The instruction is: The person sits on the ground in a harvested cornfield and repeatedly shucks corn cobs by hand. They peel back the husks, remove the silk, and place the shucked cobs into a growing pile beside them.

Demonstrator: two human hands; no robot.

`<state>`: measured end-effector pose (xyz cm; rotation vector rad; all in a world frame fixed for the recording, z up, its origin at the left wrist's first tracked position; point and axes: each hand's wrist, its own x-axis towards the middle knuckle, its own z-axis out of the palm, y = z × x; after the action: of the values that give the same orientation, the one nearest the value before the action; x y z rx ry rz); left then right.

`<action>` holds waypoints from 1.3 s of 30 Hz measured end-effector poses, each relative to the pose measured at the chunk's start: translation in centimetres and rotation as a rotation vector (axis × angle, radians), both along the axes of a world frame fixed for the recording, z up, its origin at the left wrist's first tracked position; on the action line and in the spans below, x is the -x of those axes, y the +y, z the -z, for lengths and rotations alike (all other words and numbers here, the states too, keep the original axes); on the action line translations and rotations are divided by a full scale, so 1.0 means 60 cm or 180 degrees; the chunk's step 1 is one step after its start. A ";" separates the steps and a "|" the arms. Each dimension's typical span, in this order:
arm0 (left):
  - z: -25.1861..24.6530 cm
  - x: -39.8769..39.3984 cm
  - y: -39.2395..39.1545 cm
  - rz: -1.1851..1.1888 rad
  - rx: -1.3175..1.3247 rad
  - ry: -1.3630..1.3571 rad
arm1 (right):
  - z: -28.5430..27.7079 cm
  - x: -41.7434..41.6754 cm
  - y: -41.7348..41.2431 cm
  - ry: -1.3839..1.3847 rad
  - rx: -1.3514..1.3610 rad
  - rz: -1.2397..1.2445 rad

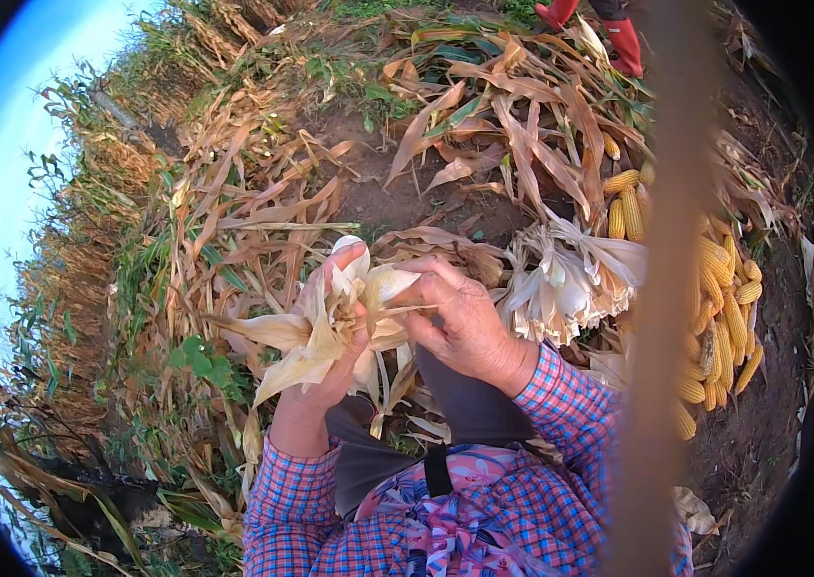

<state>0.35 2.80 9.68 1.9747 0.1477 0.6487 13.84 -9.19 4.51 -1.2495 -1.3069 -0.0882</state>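
Observation:
My left hand (pixel 335 376) is wrapped around a bunch of dry, pale corn husk (pixel 346 306), its leaves splayed outward in front of my lap. The thumb and fingers of my right hand (pixel 461 321) pinch husk leaves on the right side of that bunch. Whether an ear of corn is inside the husk cannot be seen. Just beyond my right hand lies a stack of whitish stripped husks (pixel 566 278), their cut ends fanned toward me. Further right is a heap of bare yellow corn ears (pixel 724 317), partly hidden behind a blurred brown strip (pixel 667 288).
Dry corn stalks and leaves (pixel 522 137) cover much of the soil ahead. Standing dry plants (pixel 82 288) line the left. At the top, another person's red boots (pixel 623 47) stand by the stalks. The brown strip crosses the right side close to the camera.

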 end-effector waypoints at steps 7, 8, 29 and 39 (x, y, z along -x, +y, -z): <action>-0.002 0.024 0.014 -0.0150 0.0294 -0.0402 | -0.009 0.071 0.050 0.0385 0.0089 -0.0352; 0.009 0.025 0.022 -0.0235 0.0275 -0.0416 | 0.000 0.074 0.055 0.0279 0.0112 -0.0329; 0.238 0.122 0.124 -0.1674 0.0366 0.1357 | 0.416 -0.122 -0.510 0.1403 0.1950 0.3361; 0.255 0.088 0.071 -0.1916 0.0605 0.1729 | 0.561 -0.151 -0.548 0.1258 0.5454 0.3540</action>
<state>-4.91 7.06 -5.60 1.8725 1.1243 0.4265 22.91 -42.10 -29.17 -3.0789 0.1163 0.5903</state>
